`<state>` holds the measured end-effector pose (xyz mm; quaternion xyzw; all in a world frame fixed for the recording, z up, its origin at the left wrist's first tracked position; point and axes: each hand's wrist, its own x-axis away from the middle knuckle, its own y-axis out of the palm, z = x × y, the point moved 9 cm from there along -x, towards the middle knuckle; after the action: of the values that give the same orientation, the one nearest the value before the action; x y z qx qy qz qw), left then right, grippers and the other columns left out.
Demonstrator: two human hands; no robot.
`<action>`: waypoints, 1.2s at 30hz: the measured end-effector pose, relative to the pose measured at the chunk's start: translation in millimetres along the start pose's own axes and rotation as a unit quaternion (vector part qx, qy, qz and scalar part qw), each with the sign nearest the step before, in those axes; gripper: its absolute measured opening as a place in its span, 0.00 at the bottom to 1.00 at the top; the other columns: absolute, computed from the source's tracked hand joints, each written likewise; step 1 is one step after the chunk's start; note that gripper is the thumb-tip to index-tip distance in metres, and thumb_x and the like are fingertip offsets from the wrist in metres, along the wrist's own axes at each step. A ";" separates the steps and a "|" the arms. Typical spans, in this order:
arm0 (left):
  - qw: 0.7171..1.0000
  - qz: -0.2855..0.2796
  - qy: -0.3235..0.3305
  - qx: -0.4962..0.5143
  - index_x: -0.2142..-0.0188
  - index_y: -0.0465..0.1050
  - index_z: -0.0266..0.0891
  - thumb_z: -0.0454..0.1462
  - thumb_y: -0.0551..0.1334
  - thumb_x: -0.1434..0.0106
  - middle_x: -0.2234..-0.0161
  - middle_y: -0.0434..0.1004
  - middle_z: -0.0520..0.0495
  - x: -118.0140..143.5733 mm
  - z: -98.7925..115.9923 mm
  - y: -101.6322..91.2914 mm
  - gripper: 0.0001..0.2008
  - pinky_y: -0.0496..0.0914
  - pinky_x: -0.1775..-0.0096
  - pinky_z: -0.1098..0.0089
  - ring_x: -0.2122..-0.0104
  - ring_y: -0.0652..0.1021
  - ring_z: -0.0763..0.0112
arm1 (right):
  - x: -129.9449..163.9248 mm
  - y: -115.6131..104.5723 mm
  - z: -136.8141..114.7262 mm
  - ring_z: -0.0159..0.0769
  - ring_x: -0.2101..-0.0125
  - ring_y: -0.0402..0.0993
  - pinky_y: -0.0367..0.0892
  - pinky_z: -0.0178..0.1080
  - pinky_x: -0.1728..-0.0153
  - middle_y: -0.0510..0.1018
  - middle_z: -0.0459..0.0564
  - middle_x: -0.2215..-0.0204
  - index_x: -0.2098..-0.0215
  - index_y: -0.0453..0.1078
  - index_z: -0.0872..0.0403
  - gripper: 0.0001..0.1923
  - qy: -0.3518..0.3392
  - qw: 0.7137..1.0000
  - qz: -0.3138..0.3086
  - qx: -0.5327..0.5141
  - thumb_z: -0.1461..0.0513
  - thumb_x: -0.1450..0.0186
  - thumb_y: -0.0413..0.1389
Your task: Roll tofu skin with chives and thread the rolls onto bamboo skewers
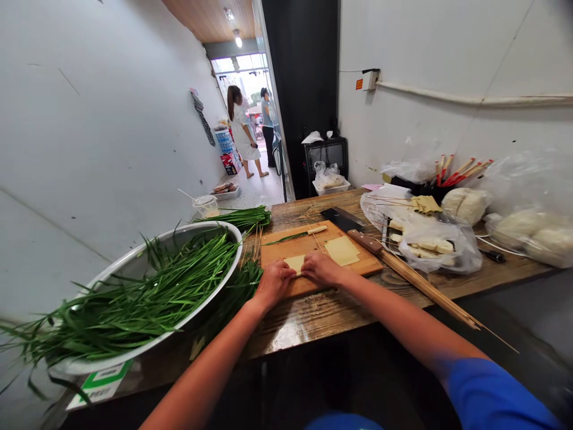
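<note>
Centre of frame: my left hand (274,282) and right hand (320,267), fingers clamped together on a tofu-skin sheet (295,263), atop the cutting board (358,263); cleaver (353,230) upper right.

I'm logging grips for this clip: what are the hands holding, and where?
Both hands, left hand and right hand, pinch the small tofu sheet at its near edge.

I'm looking into a small food shop's back prep kitchen, wooden counter (313,316) with a cutting board (313,248), cleaver (353,230), metal basin (134,269) of chives (147,292), bundle of skewers (430,289), bagged dough (532,230), corridor with stacked goods (227,152) toward the shopfront
</note>
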<state>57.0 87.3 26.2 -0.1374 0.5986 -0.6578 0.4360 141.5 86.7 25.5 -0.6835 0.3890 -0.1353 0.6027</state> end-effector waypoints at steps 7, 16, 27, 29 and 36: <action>1.000 -0.003 -0.024 -0.012 0.66 0.78 0.41 0.37 0.58 0.38 0.70 0.78 0.47 2.0 -2.5 -5.4 0.09 0.62 0.63 0.69 0.69 0.74 0.70 | -13.3 13.0 25.1 0.28 0.76 0.65 0.53 0.30 0.74 0.77 0.48 0.75 0.69 0.78 0.57 0.08 0.050 0.991 -0.074 -0.104 0.65 0.42 0.56; 0.997 -0.011 0.002 -0.082 0.68 0.77 0.42 0.36 0.55 0.36 0.68 0.77 0.47 4.3 15.1 -8.4 0.11 0.57 0.61 0.66 0.65 0.71 0.67 | -16.8 19.1 35.8 0.26 0.78 0.63 0.51 0.29 0.77 0.77 0.46 0.78 0.71 0.78 0.58 0.08 0.084 0.978 -0.100 -0.162 0.64 0.44 0.57; 0.983 -0.123 -0.120 0.065 0.67 0.79 0.43 0.39 0.59 0.42 0.70 0.79 0.51 -11.9 -22.4 5.9 0.09 0.60 0.62 0.71 0.70 0.74 0.71 | -15.0 14.3 31.0 0.27 0.76 0.66 0.53 0.28 0.75 0.79 0.48 0.74 0.67 0.78 0.56 0.09 0.078 0.986 -0.092 -0.117 0.64 0.43 0.55; 0.984 -0.093 -0.132 0.076 0.65 0.79 0.43 0.40 0.60 0.42 0.70 0.80 0.52 -9.0 -26.4 4.3 0.09 0.60 0.63 0.70 0.71 0.75 0.71 | -16.5 17.0 37.0 0.26 0.77 0.65 0.53 0.28 0.77 0.78 0.46 0.76 0.68 0.78 0.57 0.09 0.101 0.979 -0.110 -0.137 0.63 0.43 0.56; 0.994 0.019 0.030 -0.099 0.67 0.76 0.44 0.36 0.55 0.36 0.72 0.77 0.50 6.4 5.9 -11.5 0.11 0.55 0.60 0.65 0.68 0.72 0.70 | -20.4 24.0 49.2 0.24 0.81 0.63 0.52 0.27 0.81 0.75 0.43 0.82 0.68 0.78 0.58 0.10 0.164 0.942 -0.168 -0.238 0.62 0.46 0.58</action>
<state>52.7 77.4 35.9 -0.1486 0.6762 -0.5904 0.4149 151.3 136.9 -2.7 -0.8306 0.3834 -0.2483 0.3187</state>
